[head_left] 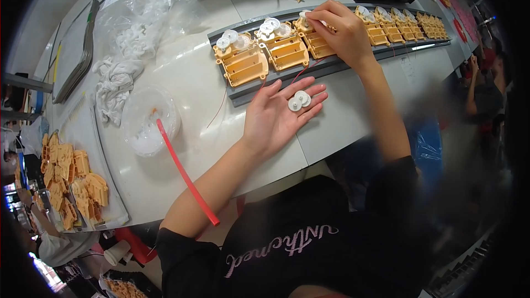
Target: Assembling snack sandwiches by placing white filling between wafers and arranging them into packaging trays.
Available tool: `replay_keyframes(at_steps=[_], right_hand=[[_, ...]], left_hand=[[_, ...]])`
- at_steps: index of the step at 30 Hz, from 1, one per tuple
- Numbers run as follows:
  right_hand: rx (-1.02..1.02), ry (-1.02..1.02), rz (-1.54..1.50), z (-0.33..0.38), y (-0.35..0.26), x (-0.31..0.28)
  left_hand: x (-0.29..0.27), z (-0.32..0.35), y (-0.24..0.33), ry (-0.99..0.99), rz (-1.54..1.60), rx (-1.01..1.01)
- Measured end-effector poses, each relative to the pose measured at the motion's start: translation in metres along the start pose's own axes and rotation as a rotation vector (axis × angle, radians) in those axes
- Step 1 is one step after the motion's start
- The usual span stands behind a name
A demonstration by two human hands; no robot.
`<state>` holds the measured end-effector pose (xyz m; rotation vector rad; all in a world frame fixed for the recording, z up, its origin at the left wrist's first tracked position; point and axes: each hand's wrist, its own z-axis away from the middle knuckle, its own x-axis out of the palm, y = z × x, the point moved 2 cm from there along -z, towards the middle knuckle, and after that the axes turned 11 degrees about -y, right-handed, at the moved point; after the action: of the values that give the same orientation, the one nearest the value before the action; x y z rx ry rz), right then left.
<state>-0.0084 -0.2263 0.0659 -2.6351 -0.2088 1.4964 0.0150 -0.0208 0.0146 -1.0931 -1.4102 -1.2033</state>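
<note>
The right hand (pixel 345 34) curls at the third yellow plastic casing (pixel 321 46) from the left; whether its fingertips pinch anything, I cannot tell. Nearer the person, the left hand (pixel 268 118) lies palm up, fingers spread, bearing round white plastic gears (pixel 300 101). The long grey tray (pixel 240 99) under the casings runs left-right along the worktop (pixel 201 146).
</note>
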Motion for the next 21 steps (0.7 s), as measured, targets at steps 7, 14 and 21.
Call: replay_keyframes(at_steps=[7,14,21], right_hand=[[-0.048,-0.054,0.015,-0.001,0.002,-0.005],[-0.044,-0.118,-0.050,-0.003,0.003,-0.009],[0.030,-0.115,-0.103,0.004,-0.012,-0.012]], left_hand=[[0.000,-0.004,0.000,-0.013,0.013,-0.007],[0.003,-0.007,0.004,0.008,-0.047,0.010],[-0.018,0.000,-0.004,-0.108,0.084,0.054]])
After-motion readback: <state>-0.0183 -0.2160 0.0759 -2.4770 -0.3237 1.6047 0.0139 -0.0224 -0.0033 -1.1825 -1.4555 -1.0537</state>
